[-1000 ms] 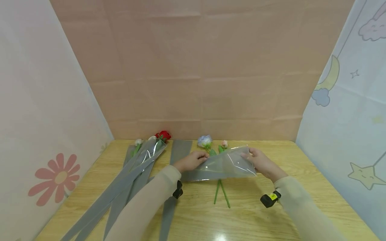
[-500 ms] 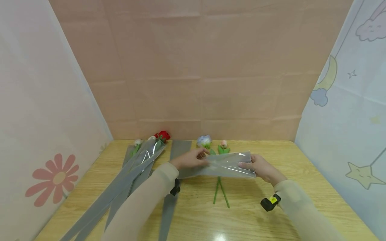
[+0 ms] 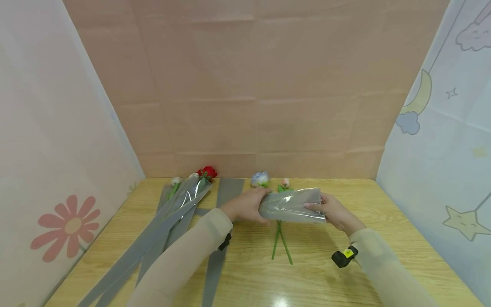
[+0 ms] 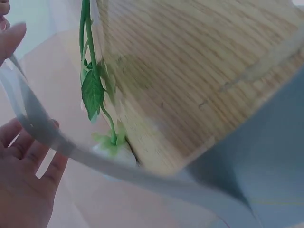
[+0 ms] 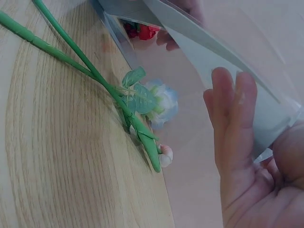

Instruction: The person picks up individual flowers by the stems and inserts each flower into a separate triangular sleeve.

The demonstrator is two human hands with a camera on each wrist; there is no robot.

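A translucent grey flower-wrapping sleeve (image 3: pixel 289 207) is stretched between my hands above two crossed green stems (image 3: pixel 281 243). Its right end is pinched by my right hand (image 3: pixel 337 211), with the thumb in front. My left hand (image 3: pixel 247 204) curves round the left end, fingers above and thumb below. In the left wrist view the left fingers (image 4: pixel 35 154) touch the bent film. Behind the sleeve, a pale blue flower (image 3: pixel 260 179) and a pink tulip (image 3: pixel 285 183) lie on the table, their middles hidden. The right wrist view shows both stems (image 5: pixel 102 83) beneath the film.
To the left on the wooden table (image 3: pixel 253 277) lie more grey sleeves (image 3: pixel 153 238), a red rose (image 3: pixel 207 172) and a white tulip (image 3: pixel 176 181). A grey strip (image 3: pixel 230 187) passes under the left arm. A pink backdrop (image 3: pixel 253 106) closes the far side.
The wide, slanting sleeve has become a narrower, folded band. My left hand has shifted from pinching its upper edge to curving round its left end. The right hand stays on the right end.
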